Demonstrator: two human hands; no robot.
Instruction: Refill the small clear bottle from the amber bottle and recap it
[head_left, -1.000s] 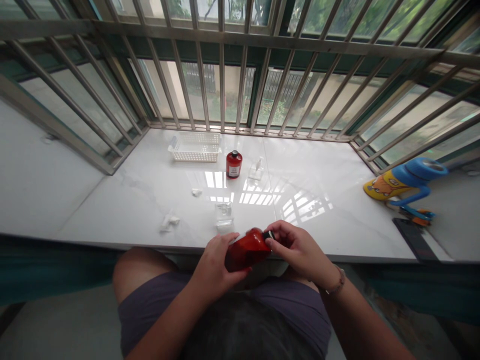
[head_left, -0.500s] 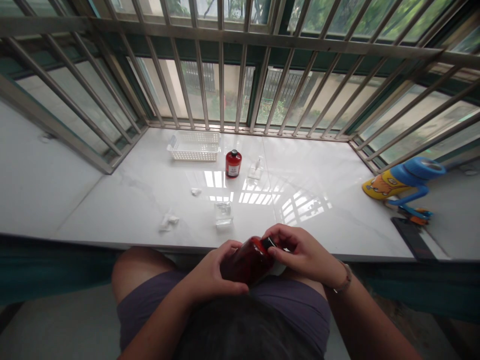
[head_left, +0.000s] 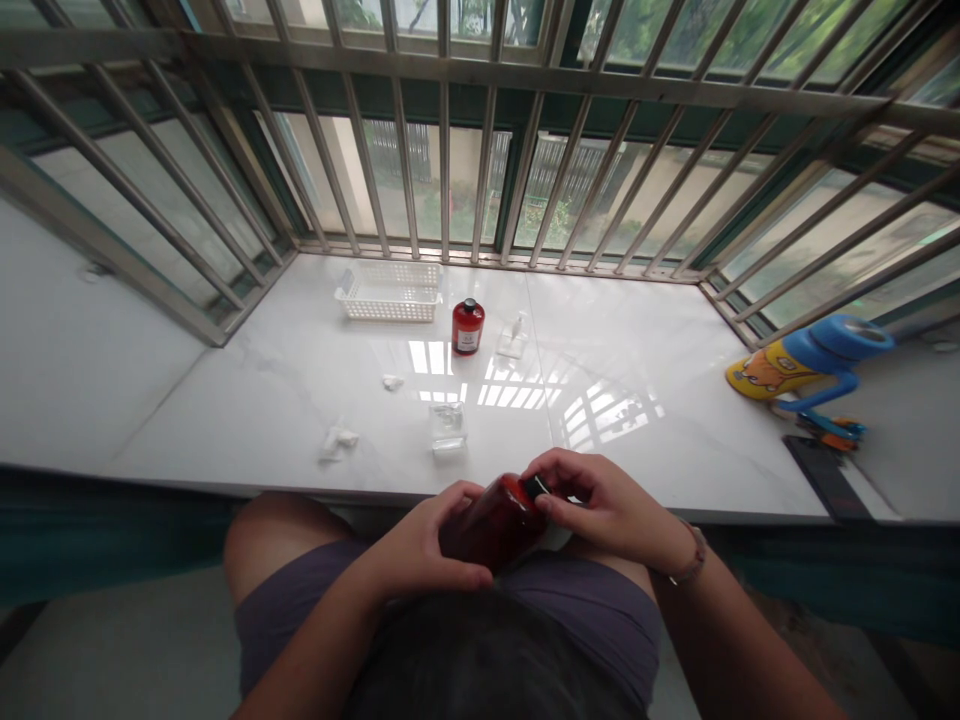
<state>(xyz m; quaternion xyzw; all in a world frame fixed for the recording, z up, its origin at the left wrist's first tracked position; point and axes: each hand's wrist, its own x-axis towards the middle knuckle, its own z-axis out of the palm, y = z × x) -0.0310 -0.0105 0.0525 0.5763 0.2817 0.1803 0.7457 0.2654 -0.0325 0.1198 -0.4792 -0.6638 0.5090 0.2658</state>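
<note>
Tilted over my lap, by the front edge of the marble ledge, is a dark red bottle. My left hand is wrapped round its body. The fingers of my right hand pinch the black cap at its upper right end; the cap sits on the neck. A second red bottle, with a white label and black cap, stands upright further back. Between it and my hands lies a small clear plastic box whose contents I cannot make out.
A white perforated basket sits near the barred window. A clear pump piece and crumpled white scraps lie on the ledge. At right are a yellow and blue water bottle and a dark phone.
Almost nothing differs. Both hands keep their hold on the bottle and cap, with only a tiny shift to the left.
</note>
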